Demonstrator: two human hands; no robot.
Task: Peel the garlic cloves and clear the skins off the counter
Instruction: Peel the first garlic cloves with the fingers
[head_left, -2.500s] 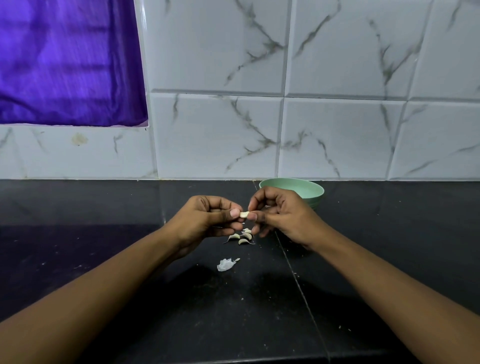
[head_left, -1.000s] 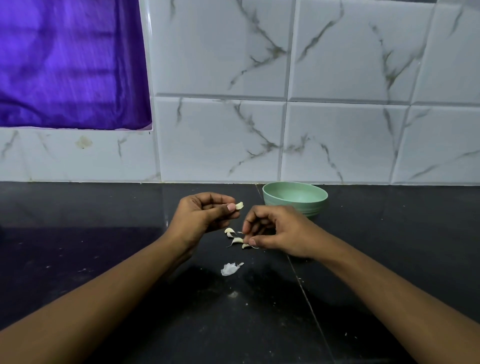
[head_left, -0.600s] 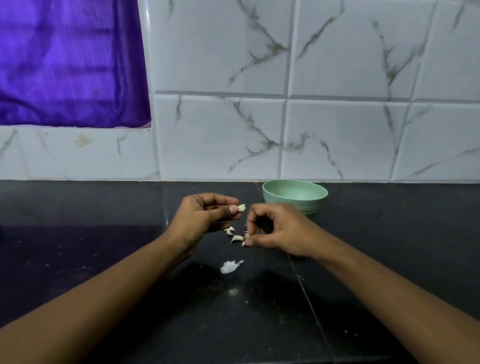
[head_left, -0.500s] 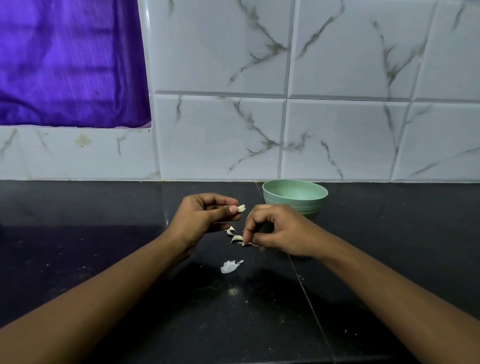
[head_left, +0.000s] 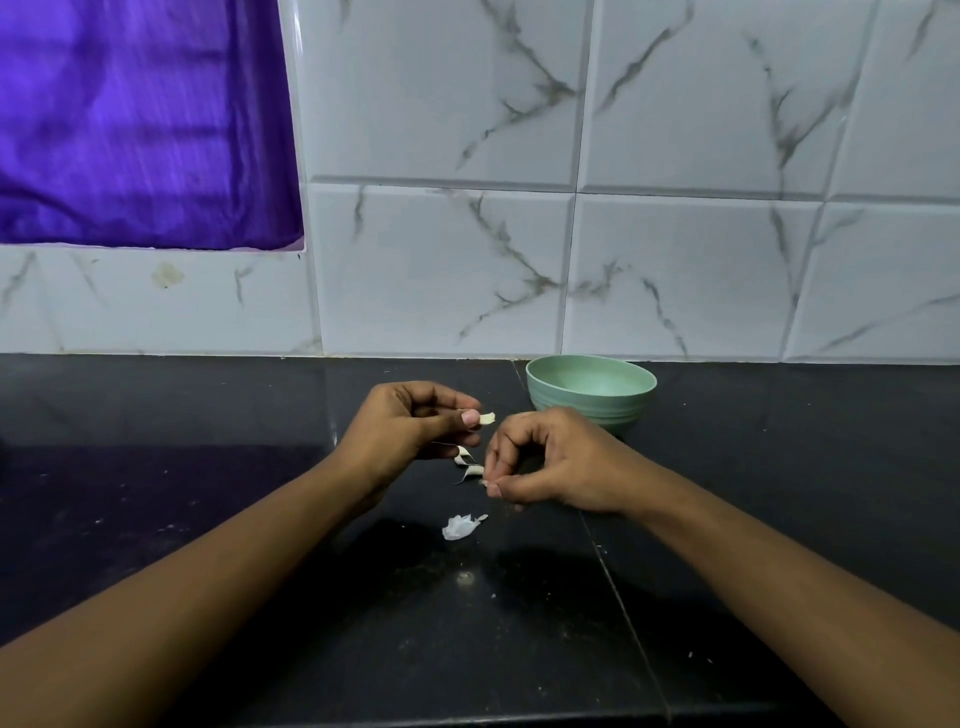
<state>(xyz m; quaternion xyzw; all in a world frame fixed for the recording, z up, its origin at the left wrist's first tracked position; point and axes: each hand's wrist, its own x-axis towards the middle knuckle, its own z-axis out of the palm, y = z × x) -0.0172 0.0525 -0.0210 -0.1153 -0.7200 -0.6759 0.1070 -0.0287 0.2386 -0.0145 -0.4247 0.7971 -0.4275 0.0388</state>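
two hands work over the worktop (head_left: 260, 493): my left hand (head_left: 410, 431) pinches a clove (head_left: 487, 418) clear of the mess, my right hand (head_left: 545, 467) nips a skin (head_left: 485, 483) among the curls (head_left: 467, 465), green bowl (head_left: 591, 392) just behind for collecting.

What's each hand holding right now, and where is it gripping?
The left hand pinches a garlic clove by one end, between thumb and forefinger. The right hand is pinched low at the cloves on the counter; what it grips cannot be told.
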